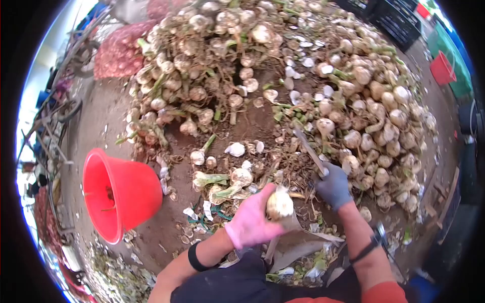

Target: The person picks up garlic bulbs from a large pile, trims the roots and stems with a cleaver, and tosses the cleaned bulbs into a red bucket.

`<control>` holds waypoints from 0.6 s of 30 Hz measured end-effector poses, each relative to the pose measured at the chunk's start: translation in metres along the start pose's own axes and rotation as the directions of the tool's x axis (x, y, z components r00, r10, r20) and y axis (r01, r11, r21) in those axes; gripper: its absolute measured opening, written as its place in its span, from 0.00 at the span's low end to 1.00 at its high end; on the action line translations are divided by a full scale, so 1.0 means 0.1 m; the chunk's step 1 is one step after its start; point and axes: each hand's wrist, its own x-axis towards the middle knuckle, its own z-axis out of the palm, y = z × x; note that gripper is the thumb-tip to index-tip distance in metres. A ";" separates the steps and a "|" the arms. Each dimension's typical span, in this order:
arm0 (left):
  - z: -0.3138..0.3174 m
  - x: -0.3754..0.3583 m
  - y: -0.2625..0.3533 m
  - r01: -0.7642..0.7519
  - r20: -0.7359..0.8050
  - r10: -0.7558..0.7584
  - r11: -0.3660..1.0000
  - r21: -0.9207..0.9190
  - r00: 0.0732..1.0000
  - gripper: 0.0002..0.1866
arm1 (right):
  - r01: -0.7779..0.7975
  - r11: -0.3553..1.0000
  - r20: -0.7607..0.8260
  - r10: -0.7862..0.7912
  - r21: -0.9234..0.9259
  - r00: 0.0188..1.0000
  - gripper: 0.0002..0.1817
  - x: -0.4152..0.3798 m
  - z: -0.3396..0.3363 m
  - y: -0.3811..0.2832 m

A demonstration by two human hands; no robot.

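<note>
My left hand (pixel 254 218), in a pink glove, holds a garlic bulb (pixel 280 204) upright against its thumb and palm, above my lap. To its right my right hand (pixel 332 187), in a grey glove, is wrapped round the handle of a knife (pixel 309 150). The blade points up and to the left, apart from the bulb. Trimmed bulbs and stalks, among them a pale bulb (pixel 241 177), lie on the soil just beyond my left hand.
A red bucket (pixel 139 187) lies tilted at the left. Large garlic heaps (pixel 197 65) (pixel 389 131) cover the ground ahead and to the right. A red net sack (pixel 121 53) is at the back left, black crates (pixel 396 22) and another red bucket (pixel 442 69) at the back right.
</note>
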 end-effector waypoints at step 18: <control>-0.34 0.29 -0.92 0.554 -0.436 -0.343 0.520 0.650 0.832 0.38 | -0.197 0.778 0.227 0.072 0.596 0.971 0.07 -0.28 0.34 -0.05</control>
